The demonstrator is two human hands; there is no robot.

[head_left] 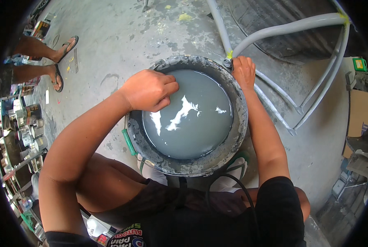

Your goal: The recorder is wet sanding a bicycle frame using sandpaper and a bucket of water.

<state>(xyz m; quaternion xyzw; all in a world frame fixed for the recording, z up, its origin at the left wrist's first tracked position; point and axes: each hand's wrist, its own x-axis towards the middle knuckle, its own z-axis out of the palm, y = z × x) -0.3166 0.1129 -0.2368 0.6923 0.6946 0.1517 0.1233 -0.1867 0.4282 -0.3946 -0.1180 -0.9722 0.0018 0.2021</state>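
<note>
A round black bucket (187, 168), its rim crusted with grey, stands before me, nearly full of cloudy grey water (192, 140). Over the water's far left side my left hand (147, 89) is closed with curled fingers. Whatever it may hold is hidden. At the bucket's far right rim, my right hand (244, 71) is closed too, pinching a small dark piece (233, 65) of which only an edge shows. Right beside it is a joint of a grey tubular frame (289, 28), which looks like a bicycle frame and has yellow-green patches at its joints.
The bucket's wire handle has a green grip (129, 142) at the left. A person's feet in flip-flops (57, 78) stand at the far left, near shelves with cans (32, 113). On the right are cardboard (360, 115) and a green container (360, 64). A dark hose (242, 187) loops by my legs.
</note>
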